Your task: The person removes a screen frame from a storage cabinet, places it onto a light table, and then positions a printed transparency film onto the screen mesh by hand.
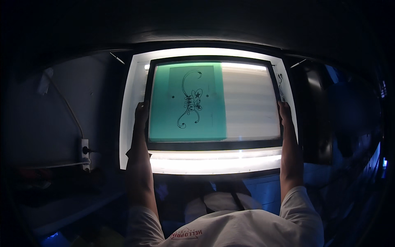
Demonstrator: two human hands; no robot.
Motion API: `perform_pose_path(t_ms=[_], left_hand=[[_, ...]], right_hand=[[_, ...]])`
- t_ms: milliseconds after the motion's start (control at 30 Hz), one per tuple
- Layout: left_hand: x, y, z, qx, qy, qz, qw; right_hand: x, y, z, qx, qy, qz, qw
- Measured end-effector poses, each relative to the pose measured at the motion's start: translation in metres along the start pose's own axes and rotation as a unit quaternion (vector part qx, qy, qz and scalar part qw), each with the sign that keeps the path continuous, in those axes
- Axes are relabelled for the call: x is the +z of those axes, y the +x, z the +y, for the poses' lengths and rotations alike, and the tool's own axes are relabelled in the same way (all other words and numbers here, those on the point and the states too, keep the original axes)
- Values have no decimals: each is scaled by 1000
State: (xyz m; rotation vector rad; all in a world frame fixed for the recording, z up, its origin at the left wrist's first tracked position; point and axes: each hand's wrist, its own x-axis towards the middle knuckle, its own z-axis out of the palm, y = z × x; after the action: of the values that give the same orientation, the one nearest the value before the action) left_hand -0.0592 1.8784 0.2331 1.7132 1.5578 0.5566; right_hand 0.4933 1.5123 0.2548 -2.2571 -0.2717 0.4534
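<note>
A dark-rimmed screen printing frame [214, 145] is in front of me, over a brightly lit light box [126, 136]. The left part of its mesh carries a green coating [162, 123]; the right part is pale and bare. Against the green shows a rectangular film [205, 80] with a black line drawing of curling tails, a ribbed body and stars. My left hand [141, 112] is closed round the frame's left side. On the opposite side, my right hand [284, 111] grips the frame's edge. Most fingers of both hands are hidden or dark.
Glowing tubes [214, 164] run along the light box's near side. Thin rods [117, 58] flank its raised dark lid [205, 29]. At left, a white power strip [85, 154] with a plug hangs by a cable. A pale surface [78, 210] lies low at left in shadow.
</note>
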Motion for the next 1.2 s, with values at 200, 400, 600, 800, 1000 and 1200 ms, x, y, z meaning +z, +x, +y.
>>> perform_pose_path(t_ms=[200,400,600,800,1000,1200], left_hand=[[-40,-79,61,-68,-25,26,997],[-67,-145,62,2,-106,80,991],[-100,-149,-24,66,-213,188,957],[-96,-164,47,34,-368,202,907],[-134,-176,70,76,-424,-40,901],[-161,-164,99,14,-463,-166,871]], right_hand=[[-57,-44,-14,12,91,-49,995],[-114,-103,-7,-2,144,-30,989],[-128,-148,-28,-67,253,31,965],[-154,-112,-28,-53,224,5,973],[-180,-127,-53,-43,400,-108,909],[-186,-95,-41,-54,433,-212,874]])
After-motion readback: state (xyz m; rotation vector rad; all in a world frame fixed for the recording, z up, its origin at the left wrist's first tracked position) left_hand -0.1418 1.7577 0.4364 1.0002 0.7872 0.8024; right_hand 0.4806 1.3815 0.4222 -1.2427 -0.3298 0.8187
